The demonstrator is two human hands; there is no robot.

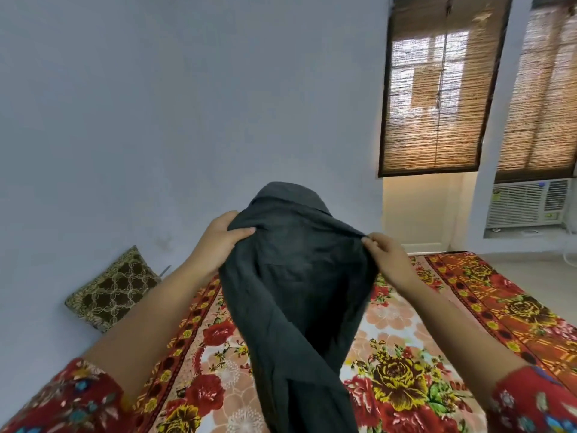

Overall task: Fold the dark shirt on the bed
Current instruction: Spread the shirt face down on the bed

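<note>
Cloth of the dark shirt (296, 276) looks thin, soft and light. It hangs in long loose folds from the two held points, sags between them and shows no stiffness of its own, apart from the collar (290, 195), which stands a little firmer at the top. The shirt is held up in the air over the bed (406, 326), its lower part trailing down past the bottom edge of the view; whether the hem touches the bed cannot be told. The left hand (223, 242) grips one shoulder area, thumb laid across the front of the fabric and fingers curled behind it with a bunch of cloth gathered in. The right hand (385, 256) pinches the other shoulder edge between thumb and fingertips, a lighter hold on less material. Neither hold needs much force, I judge, since the weight is small and the weave seems matte rather than slick, so slipping is unlikely. The likelier trouble is that the shirt crumples and twists wherever it is unsupported. The shoulders are the sensible places to take it, as both hands do now, because from there the body falls straight and can be lowered flat onto the bed. For each fold after that, the side seams and hem corners would be the points to lift.
</note>
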